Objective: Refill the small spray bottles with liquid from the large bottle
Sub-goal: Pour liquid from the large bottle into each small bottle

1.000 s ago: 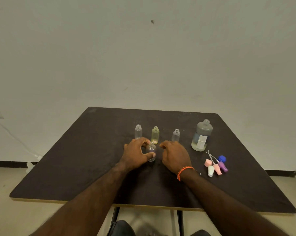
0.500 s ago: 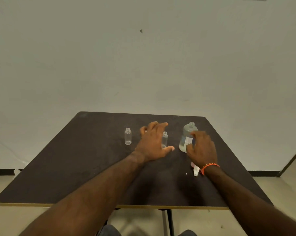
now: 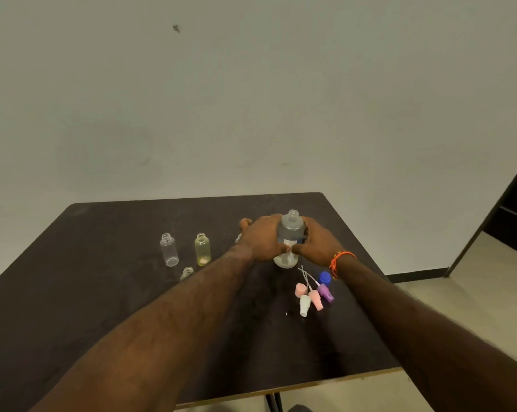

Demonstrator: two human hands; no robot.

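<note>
Hands clasp large bottle (image 3: pixel 287 242), uncapped, upright on desk (image 3: pixel 102 292).
Left hand (image 3: pixel 261 239) and right hand (image 3: pixel 316 243) curl fingers round its mid-body; likely light, squeezable, easily spilled.

4 sm bottles (image 3: pixel 169 249), 1 lg (image 3: pixel 290 233), 5 caps (image 3: pixel 313 294)

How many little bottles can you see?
4: clear bottle at the left, yellowish bottle beside it, one peeking over the left forearm, one mostly hidden behind the left hand. None other shows.
</note>
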